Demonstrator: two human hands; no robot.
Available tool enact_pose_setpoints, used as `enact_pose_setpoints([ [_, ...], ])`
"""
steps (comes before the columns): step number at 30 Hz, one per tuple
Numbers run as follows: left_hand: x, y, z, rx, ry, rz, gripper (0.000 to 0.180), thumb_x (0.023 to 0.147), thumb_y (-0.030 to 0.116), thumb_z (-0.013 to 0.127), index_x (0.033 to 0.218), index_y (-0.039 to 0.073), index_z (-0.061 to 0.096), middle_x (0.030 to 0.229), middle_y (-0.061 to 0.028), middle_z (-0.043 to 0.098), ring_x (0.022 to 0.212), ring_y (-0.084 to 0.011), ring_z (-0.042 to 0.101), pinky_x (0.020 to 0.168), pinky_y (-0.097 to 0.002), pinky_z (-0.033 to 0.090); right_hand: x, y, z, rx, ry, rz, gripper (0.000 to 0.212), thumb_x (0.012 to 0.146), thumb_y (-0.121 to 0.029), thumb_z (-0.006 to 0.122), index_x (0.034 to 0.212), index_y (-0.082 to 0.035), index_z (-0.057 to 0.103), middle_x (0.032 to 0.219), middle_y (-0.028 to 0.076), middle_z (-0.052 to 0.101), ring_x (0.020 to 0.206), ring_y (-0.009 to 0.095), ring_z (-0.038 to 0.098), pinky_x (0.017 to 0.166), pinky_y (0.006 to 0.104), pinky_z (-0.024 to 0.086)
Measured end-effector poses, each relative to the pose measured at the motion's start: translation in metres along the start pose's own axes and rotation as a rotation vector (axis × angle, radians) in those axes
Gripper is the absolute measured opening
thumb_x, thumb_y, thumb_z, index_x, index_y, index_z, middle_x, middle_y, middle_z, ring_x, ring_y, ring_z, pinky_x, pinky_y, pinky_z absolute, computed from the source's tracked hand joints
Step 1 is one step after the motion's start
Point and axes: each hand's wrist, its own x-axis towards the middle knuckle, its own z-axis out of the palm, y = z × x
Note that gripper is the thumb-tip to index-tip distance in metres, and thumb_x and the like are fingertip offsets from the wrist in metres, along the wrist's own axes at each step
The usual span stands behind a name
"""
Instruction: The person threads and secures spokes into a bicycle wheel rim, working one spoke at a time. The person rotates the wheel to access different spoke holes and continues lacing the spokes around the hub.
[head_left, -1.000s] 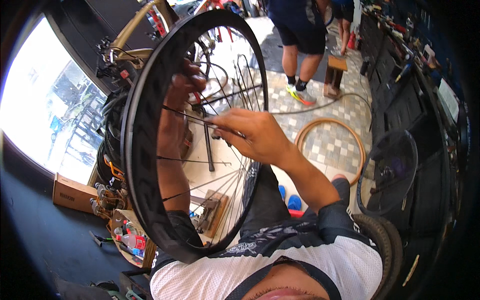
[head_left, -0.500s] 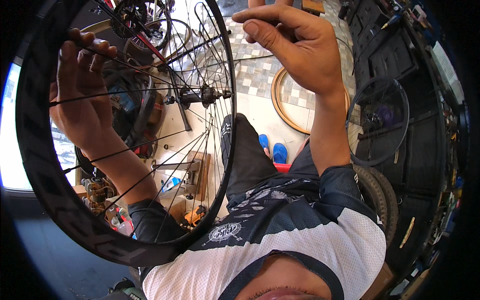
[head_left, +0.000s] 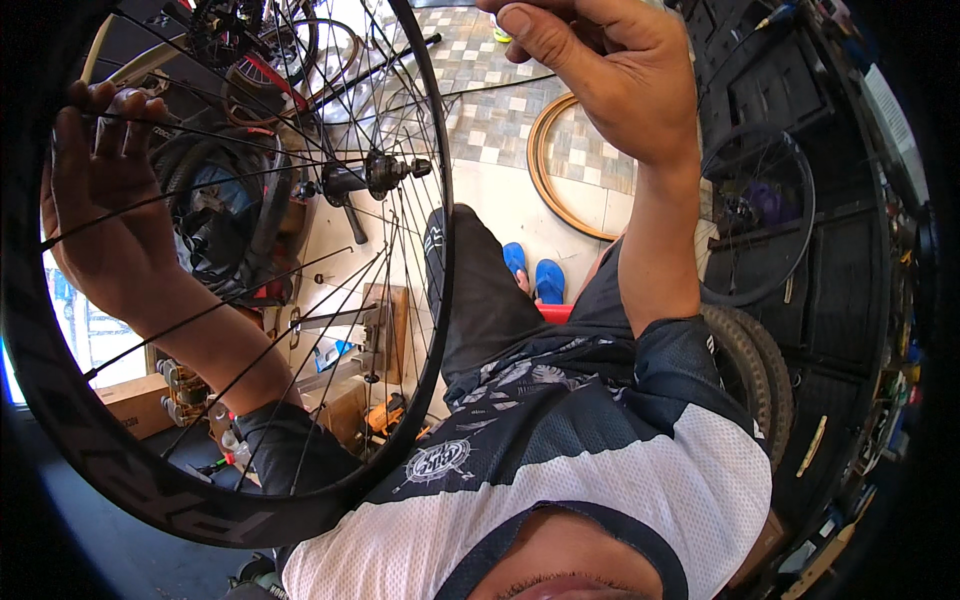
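A black spoked bicycle wheel (head_left: 433,330) stands tilted across the left of the view, its lower rim by my chest. Its dark hub (head_left: 350,180) has spokes fanning out from it; some end loose, short of the rim. Behind the spokes is my left hand (head_left: 115,215), thumb raised and fingers curled around one thin black spoke (head_left: 235,138) near the rim. My right hand (head_left: 615,80) is raised at the top, to the right of the wheel, thumb and fingers loosely bent. No object shows in it, though the picture's edge cuts off some fingers.
Tan-walled tyres (head_left: 545,180) lie on the tiled floor. Another wheel (head_left: 765,275) and knobby tyres (head_left: 760,370) lean by black cabinets (head_left: 840,250) at right. A bicycle (head_left: 285,75) and hanging tyres (head_left: 225,190) are beyond the wheel. Blue sandals (head_left: 549,280) are on my feet.
The wheel and my left hand have shifted left and slightly down in view. My right hand has moved up, so more of its fingers are cut off.
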Motion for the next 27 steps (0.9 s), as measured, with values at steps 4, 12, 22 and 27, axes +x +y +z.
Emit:
enact_pose_setpoints([
  [4, 0.0, 0.001, -0.002, 0.023, 0.017, -0.004, 0.031, 0.109, 0.018, 0.058, 0.125, -0.007, 0.069, 0.12, -0.0216, 0.071, 0.109, -0.0329, 0.071, 0.095, -0.0487, 0.059, -0.002, 0.005, -0.002, -0.007, -0.01, -0.036, 0.018, 0.096, -0.008, 0.079, 0.111, 0.002, 0.08, 0.079, -0.007, 0.065, 0.059, -0.002, 0.038, 0.054, 0.0178, 0.026],
  [12, 0.002, -0.001, -0.011, 0.01, 0.062, -0.01, 0.03, 0.108, 0.018, 0.061, 0.124, -0.006, 0.071, 0.123, -0.0226, 0.072, 0.11, -0.0347, 0.073, 0.096, -0.0499, 0.061, -0.004, 0.006, -0.007, -0.075, -0.027, -0.009, 0.018, 0.096, -0.01, 0.08, 0.111, 0.001, 0.08, 0.077, -0.005, 0.067, 0.058, -0.002, 0.04, 0.051, 0.0196, 0.028],
  [22, -0.001, -0.004, 0.01, 0.183, 0.187, 0.03, 0.03, 0.107, 0.016, 0.062, 0.123, -0.008, 0.07, 0.116, -0.0201, 0.075, 0.098, -0.0322, 0.075, 0.098, -0.0533, 0.061, -0.008, 0.011, -0.001, -0.215, -0.031, -0.107, 0.019, 0.094, -0.024, 0.083, 0.109, -0.012, 0.084, 0.075, -0.001, 0.074, 0.069, 0.004, 0.057, 0.074, 0.0239, 0.044],
  [27, -0.002, -0.009, 0.023, 0.21, 0.208, 0.102, 0.029, 0.105, 0.015, 0.066, 0.122, -0.009, 0.071, 0.115, -0.0231, 0.075, 0.095, -0.033, 0.078, 0.085, -0.0453, 0.066, -0.007, 0.014, 0.012, -0.082, -0.089, -0.066, 0.019, 0.095, -0.022, 0.081, 0.109, -0.01, 0.083, 0.084, 0.002, 0.077, 0.065, 0.005, 0.058, 0.057, 0.0236, 0.042],
])
